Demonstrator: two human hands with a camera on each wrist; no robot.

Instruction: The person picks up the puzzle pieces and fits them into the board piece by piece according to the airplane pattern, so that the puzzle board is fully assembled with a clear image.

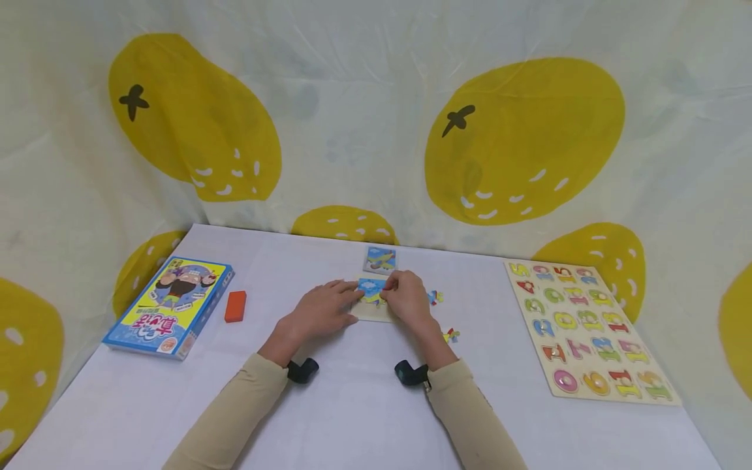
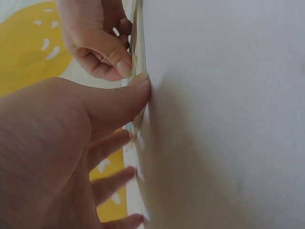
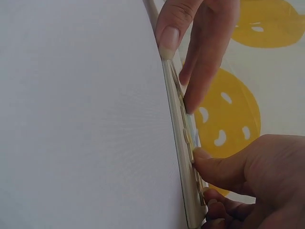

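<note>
A small jigsaw board (image 1: 373, 316) lies on the white table, its upper part filled with blue and yellow puzzle pieces (image 1: 370, 286). My left hand (image 1: 322, 309) rests at the board's left side; its thumb presses the near edge and its other fingers reach out fairly straight. At the right side of the board, the thumb and fingertips of my right hand (image 1: 408, 299) pinch a puzzle piece (image 3: 199, 179), mostly hidden by the fingers. Just behind the board sits a picture card (image 1: 380, 259) showing a yellow aeroplane on blue. Loose puzzle pieces (image 1: 451, 335) lie right of my right hand.
On the left are a blue and yellow game box (image 1: 173, 303) and a small orange-red block (image 1: 235, 306). A wooden number board (image 1: 581, 329) lies on the right. A curtain with yellow fruit shapes (image 1: 523, 140) hangs behind the table (image 1: 352, 418).
</note>
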